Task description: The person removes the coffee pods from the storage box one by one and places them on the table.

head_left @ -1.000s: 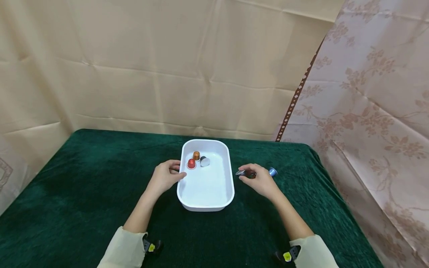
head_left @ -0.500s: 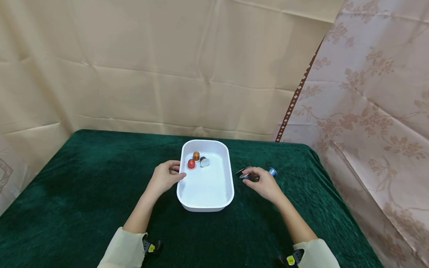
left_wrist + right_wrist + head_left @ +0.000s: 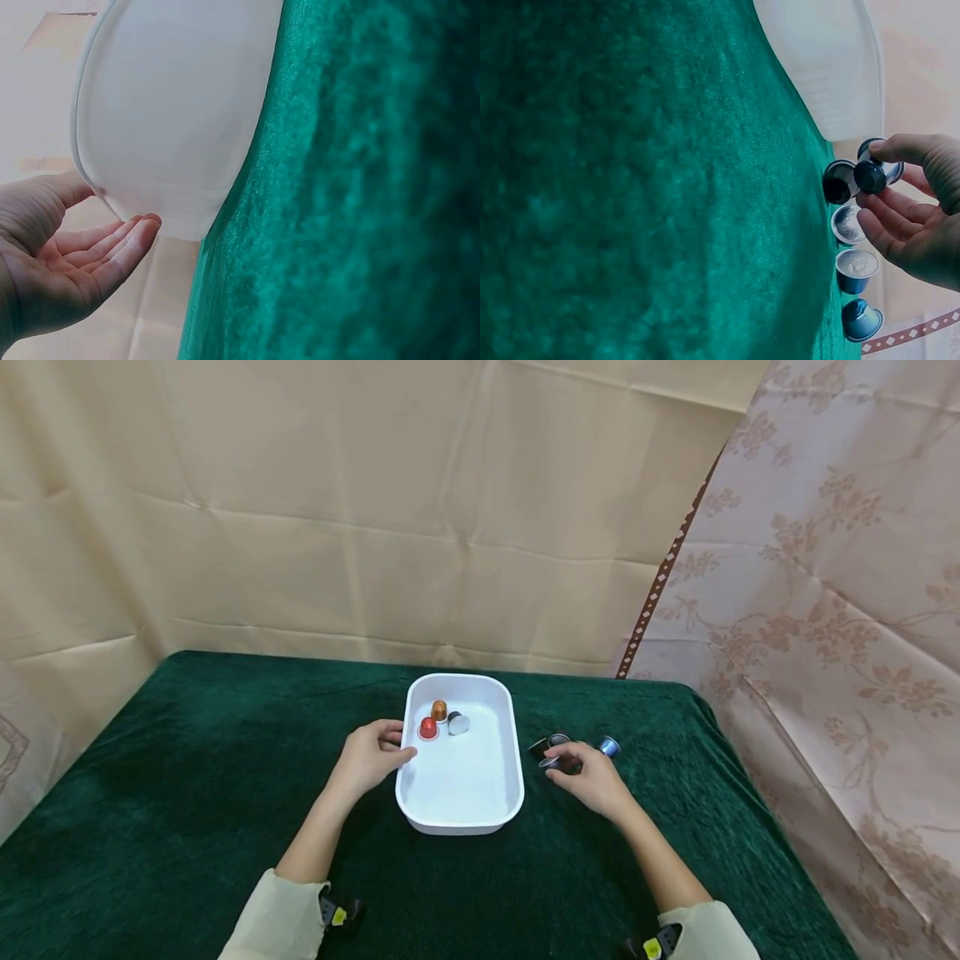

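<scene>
My left hand [image 3: 372, 756] grips the left rim of a white tray [image 3: 459, 814], thumb over the edge and fingers against the outer wall, as the left wrist view [image 3: 161, 112] also shows. Inside the tray are an orange coffee capsule [image 3: 439, 710], a red one [image 3: 428, 727] and a dark one lying on its side with its silver lid [image 3: 459, 724] showing. To the right of the tray, my right hand [image 3: 590, 777] pinches a dark coffee capsule [image 3: 876, 171] between thumb and fingers, beside other capsules.
Around the right hand lie a dark capsule [image 3: 840, 182], a silver-lidded capsule [image 3: 849, 224], a blue capsule with its lid up [image 3: 855, 271] and another blue capsule [image 3: 862, 321]. Green velvet cloth [image 3: 225, 760] covers the table; a beige curtain [image 3: 315, 527] hangs behind.
My right hand has shifted a little toward the near side with the capsule at its fingertips, uncovering capsules behind it. The left hand and the tray hold still.
</scene>
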A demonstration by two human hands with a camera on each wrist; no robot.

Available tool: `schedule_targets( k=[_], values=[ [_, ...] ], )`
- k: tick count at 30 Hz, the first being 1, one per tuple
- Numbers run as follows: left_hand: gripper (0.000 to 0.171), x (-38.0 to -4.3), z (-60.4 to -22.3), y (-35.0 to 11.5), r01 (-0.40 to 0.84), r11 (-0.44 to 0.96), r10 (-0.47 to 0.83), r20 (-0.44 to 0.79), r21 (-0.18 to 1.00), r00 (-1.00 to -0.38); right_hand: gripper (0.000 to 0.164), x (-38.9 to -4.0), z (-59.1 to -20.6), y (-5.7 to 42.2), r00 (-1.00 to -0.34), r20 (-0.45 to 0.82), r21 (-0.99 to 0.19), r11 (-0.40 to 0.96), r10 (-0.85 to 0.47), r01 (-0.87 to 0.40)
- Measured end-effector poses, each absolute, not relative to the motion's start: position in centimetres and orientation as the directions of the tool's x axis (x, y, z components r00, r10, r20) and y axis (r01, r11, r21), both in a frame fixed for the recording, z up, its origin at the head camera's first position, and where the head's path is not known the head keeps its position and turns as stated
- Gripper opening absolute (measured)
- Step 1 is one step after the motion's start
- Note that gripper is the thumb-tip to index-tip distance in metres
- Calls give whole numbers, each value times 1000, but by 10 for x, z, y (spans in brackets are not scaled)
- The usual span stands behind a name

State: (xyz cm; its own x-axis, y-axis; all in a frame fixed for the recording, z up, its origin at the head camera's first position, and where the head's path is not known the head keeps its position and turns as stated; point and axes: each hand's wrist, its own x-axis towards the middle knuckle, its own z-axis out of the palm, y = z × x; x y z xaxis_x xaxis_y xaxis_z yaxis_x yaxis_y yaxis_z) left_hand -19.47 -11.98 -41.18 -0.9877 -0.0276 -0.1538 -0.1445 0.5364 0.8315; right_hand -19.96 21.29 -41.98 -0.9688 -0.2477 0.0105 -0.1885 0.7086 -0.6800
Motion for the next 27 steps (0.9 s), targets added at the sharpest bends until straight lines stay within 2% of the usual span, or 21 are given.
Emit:
schedule_targets(
  k=[27],
  values=[
    [51, -195, -412, -119, -148, 536, -28, -158, 831, -987, 26, -202, -434, 220, -977, -42, -665, 736, -207, -127]
  ],
)
